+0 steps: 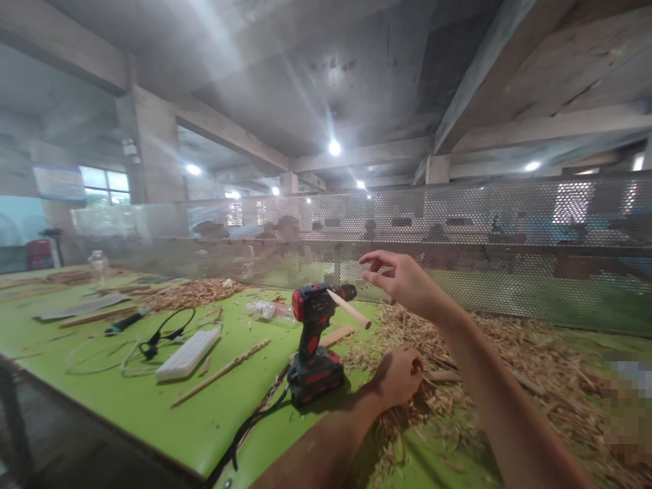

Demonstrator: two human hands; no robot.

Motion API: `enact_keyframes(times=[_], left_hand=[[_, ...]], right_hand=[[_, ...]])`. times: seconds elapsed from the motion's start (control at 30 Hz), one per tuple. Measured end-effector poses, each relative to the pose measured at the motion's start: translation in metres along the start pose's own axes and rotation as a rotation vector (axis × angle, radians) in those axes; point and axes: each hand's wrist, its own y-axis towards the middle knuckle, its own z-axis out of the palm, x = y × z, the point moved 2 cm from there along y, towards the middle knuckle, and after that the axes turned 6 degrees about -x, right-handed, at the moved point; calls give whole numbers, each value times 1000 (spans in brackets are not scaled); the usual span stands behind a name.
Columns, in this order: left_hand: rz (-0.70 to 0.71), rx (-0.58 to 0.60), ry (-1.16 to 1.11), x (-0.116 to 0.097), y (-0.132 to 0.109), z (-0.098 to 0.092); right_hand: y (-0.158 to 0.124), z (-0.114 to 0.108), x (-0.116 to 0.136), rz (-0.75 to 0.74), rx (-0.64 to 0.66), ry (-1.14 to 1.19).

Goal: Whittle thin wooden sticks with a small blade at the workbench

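My right hand (400, 278) is raised beyond the drill's chuck, thumb and fingers apart, with nothing between them. Below it, my left hand (400, 375) is curled closed low over the wood shavings. A wooden stick (442, 375) juts from its right side, and the fingertips are partly hidden. To the left of both hands, a black and red cordless drill (316, 305) stands upright on its battery, its chuck facing away to the right. A short pale wooden dowel (350, 310) appears slanted in front of the chuck, apart from both hands; its support cannot be made out.
A perforated metal screen (387, 224) runs along the back of the green table (244, 414). Shavings (530, 353) cover the right side. Leftward lie a spiral-cut stick (221, 372), a white power strip (188, 353), a screwdriver (125, 322) and a plastic bottle (269, 310).
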Motion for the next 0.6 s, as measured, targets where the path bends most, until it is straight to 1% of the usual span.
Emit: enact_keyframes(times=[0.07,0.1,0.23,0.37,0.47,0.6], left_hand=[[1,11,4,2,1,1],[2,18,5,2,1,1],[8,19,-5,1,-1,-1],[-9,17,-25,0,-1,-2],[-20,10,-37,-2,-1,-3],[-16,1,-69,-5,-2,-5]], right_hand=[[-3,-11,2,-21,8,43],[-4,-16,4,-32,44,70],[-12,-26,6,-40,258,155],[-16,-26,6,23,409,128],[-17,-22,7,44,520,159],[-16,-15,3,61,588,228]])
